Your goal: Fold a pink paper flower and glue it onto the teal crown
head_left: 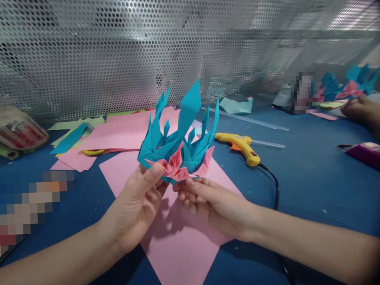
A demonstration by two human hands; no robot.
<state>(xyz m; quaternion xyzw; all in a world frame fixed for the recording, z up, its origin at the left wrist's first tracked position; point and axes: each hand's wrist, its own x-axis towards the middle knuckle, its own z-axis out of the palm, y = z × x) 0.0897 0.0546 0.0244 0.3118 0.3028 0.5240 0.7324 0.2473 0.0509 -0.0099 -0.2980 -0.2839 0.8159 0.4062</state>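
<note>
A folded paper crown [177, 139] of blue spikes with pink petals at its base is held above a pink sheet [182, 243] on the blue table. My left hand [139, 203] grips its lower left edge, thumb pressed on a pink petal. My right hand [208, 200] supports the underside from the right, fingers curled beneath the base.
A yellow glue gun [240, 146] with a black cord lies to the right. Pink, blue and green paper sheets [120, 133] and yellow scissors [92, 152] lie at the back left. A perforated metal screen [173, 42] stands behind. Another person's hand [365, 111] rests at far right near a similar paper piece [351, 85].
</note>
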